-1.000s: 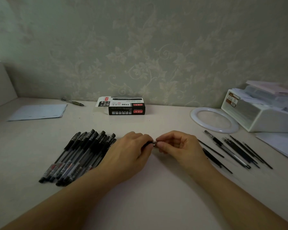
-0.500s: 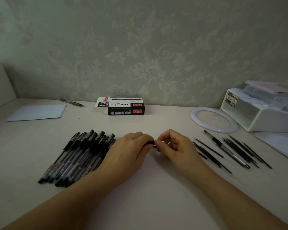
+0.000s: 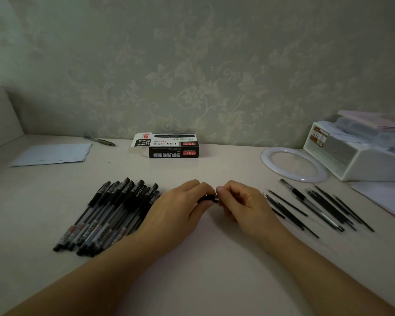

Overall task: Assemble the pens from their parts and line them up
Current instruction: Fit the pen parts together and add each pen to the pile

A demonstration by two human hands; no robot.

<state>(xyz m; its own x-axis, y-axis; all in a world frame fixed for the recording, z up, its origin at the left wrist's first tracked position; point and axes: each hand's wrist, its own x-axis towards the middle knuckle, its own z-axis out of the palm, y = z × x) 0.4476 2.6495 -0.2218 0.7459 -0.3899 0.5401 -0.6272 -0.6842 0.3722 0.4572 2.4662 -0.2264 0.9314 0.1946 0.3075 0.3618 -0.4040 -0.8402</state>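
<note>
Where both hands meet, pen [image 3: 207,198] pinched between left-hand fingers [image 3: 204,204] and right-hand fingers [image 3: 220,190].

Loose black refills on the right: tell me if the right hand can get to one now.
Probably yes: the thin black refills lie bare beside the right hand, though it first must release the black pen part it pinches.

Spreading pale and matte, the desk [image 3: 203,270], running back to a patterned wall. Lying on it at the left, a packed row of capped pens [image 3: 110,215], slanting. Scattered at the right, loose black refills [image 3: 315,208] and one uncapped pen body. Sitting near the wall: a pen box [image 3: 169,147] with its flap open, a single pen [image 3: 99,140], a paper sheet [image 3: 53,153], a white ring [image 3: 293,164], and a white organiser [image 3: 360,153].
</note>
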